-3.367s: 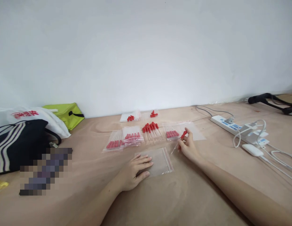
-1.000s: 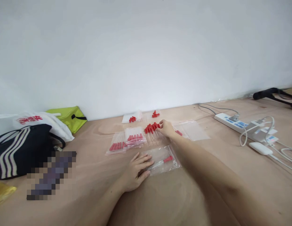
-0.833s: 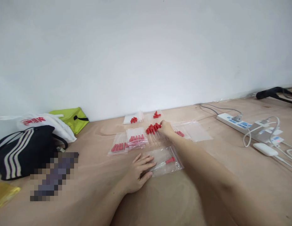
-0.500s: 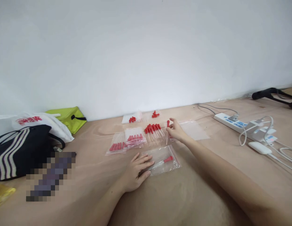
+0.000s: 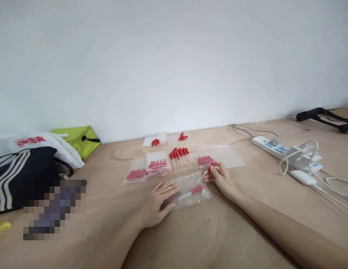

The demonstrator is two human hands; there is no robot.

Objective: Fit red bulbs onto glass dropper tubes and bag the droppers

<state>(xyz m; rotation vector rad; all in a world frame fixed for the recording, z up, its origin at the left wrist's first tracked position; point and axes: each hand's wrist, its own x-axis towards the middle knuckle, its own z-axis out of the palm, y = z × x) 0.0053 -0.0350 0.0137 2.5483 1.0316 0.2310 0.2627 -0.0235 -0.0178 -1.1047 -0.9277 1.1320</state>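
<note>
My left hand (image 5: 159, 203) lies with fingers spread on the left part of a clear zip bag (image 5: 187, 203), which has one red-bulbed dropper (image 5: 196, 189) inside. Pinched in my right hand (image 5: 220, 178) is another red-bulbed dropper (image 5: 208, 169), its thin clear end pointing down-left at the bag's upper right edge. Behind the bag lies a fanned row of loose droppers (image 5: 181, 158), red bulbs away from me. Filled bags (image 5: 136, 174) sit left of the row, and a bag with several droppers (image 5: 206, 160) is just beyond my right hand.
Loose red bulbs (image 5: 155, 142) lie on bags near the wall. At the right are a white power strip (image 5: 270, 145), cables and a white adapter (image 5: 303, 177). A black striped bag (image 5: 25, 179), a white plastic bag (image 5: 50, 144) and a green bag (image 5: 83, 140) stand at the left.
My right hand has come nearer with its dropper, from beside the loose row to the zip bag's upper right edge. My left hand stays on the bag. The view has shifted slightly.
</note>
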